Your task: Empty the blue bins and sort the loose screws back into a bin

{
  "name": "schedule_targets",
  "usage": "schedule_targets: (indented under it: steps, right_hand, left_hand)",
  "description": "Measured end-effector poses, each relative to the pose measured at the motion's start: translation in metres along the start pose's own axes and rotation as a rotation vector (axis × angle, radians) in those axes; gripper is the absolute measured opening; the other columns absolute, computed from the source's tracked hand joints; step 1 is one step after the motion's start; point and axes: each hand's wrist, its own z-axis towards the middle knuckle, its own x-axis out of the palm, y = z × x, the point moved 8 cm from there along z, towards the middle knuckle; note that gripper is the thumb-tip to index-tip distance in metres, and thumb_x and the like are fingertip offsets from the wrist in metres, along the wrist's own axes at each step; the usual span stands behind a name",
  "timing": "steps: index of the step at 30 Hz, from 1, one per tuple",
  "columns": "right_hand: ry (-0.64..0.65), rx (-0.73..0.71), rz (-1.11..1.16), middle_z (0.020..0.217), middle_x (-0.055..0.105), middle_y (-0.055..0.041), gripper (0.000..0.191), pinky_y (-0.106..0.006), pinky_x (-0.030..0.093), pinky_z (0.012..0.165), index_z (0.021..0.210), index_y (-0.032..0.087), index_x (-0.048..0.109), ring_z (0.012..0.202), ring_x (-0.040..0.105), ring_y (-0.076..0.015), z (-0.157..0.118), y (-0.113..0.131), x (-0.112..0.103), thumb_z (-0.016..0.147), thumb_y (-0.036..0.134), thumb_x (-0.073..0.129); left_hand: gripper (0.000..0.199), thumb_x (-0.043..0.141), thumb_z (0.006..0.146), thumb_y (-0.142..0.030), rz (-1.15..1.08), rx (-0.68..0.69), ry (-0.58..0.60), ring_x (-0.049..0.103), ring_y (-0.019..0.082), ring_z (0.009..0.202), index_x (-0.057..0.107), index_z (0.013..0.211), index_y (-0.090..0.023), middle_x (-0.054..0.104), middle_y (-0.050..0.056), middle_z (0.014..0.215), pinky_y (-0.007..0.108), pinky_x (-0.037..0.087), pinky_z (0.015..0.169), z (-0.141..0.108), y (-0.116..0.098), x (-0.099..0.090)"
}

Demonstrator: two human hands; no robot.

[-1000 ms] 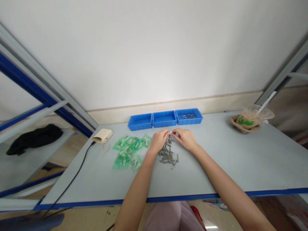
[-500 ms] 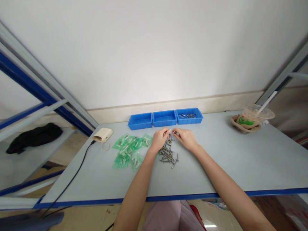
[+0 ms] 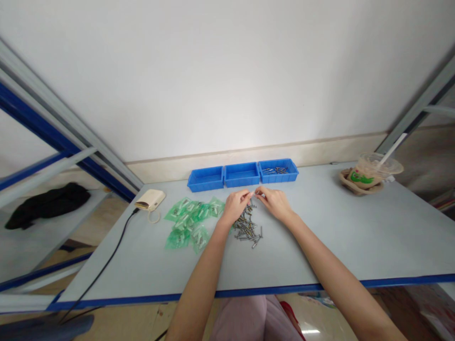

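My left hand (image 3: 236,204) and my right hand (image 3: 273,201) meet fingertip to fingertip above the far end of a pile of metal screws (image 3: 247,229). Both hands are closed in a pinch. Something small and pale shows between the fingertips, too small to make out. Left of the pile lie several green plastic bags (image 3: 194,215) with small parts inside. Behind the hands stand three blue bins in a row: the left bin (image 3: 206,180) and the middle bin (image 3: 242,176) show bare bottoms, while the right bin (image 3: 279,171) holds several screws.
A cream-coloured device (image 3: 151,199) with a loop and a black cable (image 3: 113,255) lies at the left. At the right a plastic cup (image 3: 368,171) with a straw stands in a brown holder (image 3: 359,188). Blue and grey frame bars flank the grey table (image 3: 373,232).
The view has shifted very slightly. My hands stay together over the pile, with only a small movement at the fingertips.
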Motion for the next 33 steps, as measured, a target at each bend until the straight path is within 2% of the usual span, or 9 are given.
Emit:
schedule_targets:
  steps: [2,7,12,16,22,27,30,33]
  right_hand:
    - [0.012,0.007,0.000,0.084,0.069,-0.0021,0.021,-0.023,0.035,0.058,0.096,0.022,0.059,0.068,0.063,-0.0163,-0.0003,-0.0002,-0.0003,0.092,0.034,0.042]
    - [0.054,0.008,0.013,0.083,0.069,-0.0043,0.025,-0.023,0.035,0.061,0.094,0.021,0.061,0.070,0.062,-0.0161,-0.0005,0.0016,0.0005,0.093,0.031,0.039]
    - [0.027,-0.030,0.029,0.091,0.069,-0.0039,0.024,-0.023,0.036,0.063,0.098,0.022,0.061,0.075,0.062,-0.0160,-0.0006,0.0056,-0.0020,0.092,0.034,0.041]
    - [0.041,-0.041,0.015,0.084,0.069,-0.0022,0.024,-0.023,0.034,0.062,0.091,0.022,0.062,0.071,0.062,-0.0155,-0.0011,0.0051,-0.0021,0.091,0.037,0.044]
    - [0.041,-0.005,-0.031,0.082,0.069,-0.0043,0.030,-0.023,0.034,0.060,0.087,0.020,0.064,0.072,0.062,-0.0155,-0.0002,0.0007,-0.0038,0.093,0.034,0.038]
    - [0.012,-0.058,-0.024,0.096,0.068,-0.0037,0.027,-0.023,0.037,0.063,0.103,0.023,0.061,0.078,0.062,-0.0166,0.0001,0.0059,-0.0047,0.093,0.034,0.039]
    - [0.024,-0.051,-0.019,0.096,0.069,-0.0035,0.024,-0.024,0.039,0.065,0.099,0.022,0.062,0.079,0.063,-0.0173,0.0004,0.0033,-0.0016,0.092,0.030,0.041]
    - [0.045,-0.033,-0.008,0.093,0.069,-0.0032,0.024,-0.024,0.040,0.065,0.099,0.022,0.063,0.078,0.064,-0.0174,0.0007,-0.0013,0.0020,0.091,0.025,0.040]
  left_hand:
    - [0.045,0.035,0.090,-0.045,-0.003,-0.009,0.009,0.052,0.011,0.054,0.057,0.063,-0.016,0.058,-0.001,0.055,0.021,0.038,0.058,0.0001,0.0009,0.0015]
    - [0.027,0.040,0.089,-0.039,-0.098,0.007,0.009,0.053,0.011,0.054,0.058,0.087,-0.018,0.063,-0.002,0.063,0.021,0.038,0.058,0.0019,0.0015,0.0035]
    - [0.032,0.037,0.090,-0.038,-0.104,0.023,-0.012,0.054,0.011,0.054,0.055,0.072,-0.018,0.059,-0.002,0.058,0.021,0.038,0.059,0.0025,0.0026,0.0032]
    - [0.035,0.034,0.092,-0.036,-0.075,0.011,-0.011,0.054,0.011,0.055,0.052,0.067,-0.018,0.060,-0.001,0.059,0.022,0.038,0.060,0.0025,0.0039,0.0057]
    - [0.024,0.037,0.091,-0.033,-0.075,0.021,0.023,0.053,0.011,0.053,0.056,0.083,-0.020,0.063,-0.003,0.062,0.021,0.037,0.058,0.0025,0.0024,0.0090]
    - [0.035,0.035,0.091,-0.036,-0.043,0.015,-0.032,0.054,0.011,0.056,0.054,0.068,-0.018,0.062,-0.001,0.061,0.021,0.038,0.061,0.0024,0.0026,0.0030]
    - [0.042,0.034,0.091,-0.040,-0.035,0.007,-0.026,0.054,0.012,0.056,0.053,0.061,-0.017,0.061,0.000,0.059,0.022,0.038,0.060,0.0018,0.0028,0.0035]
    - [0.034,0.037,0.090,-0.040,-0.059,0.007,-0.019,0.054,0.011,0.055,0.056,0.073,-0.018,0.062,-0.001,0.060,0.022,0.038,0.059,0.0013,0.0028,0.0046]
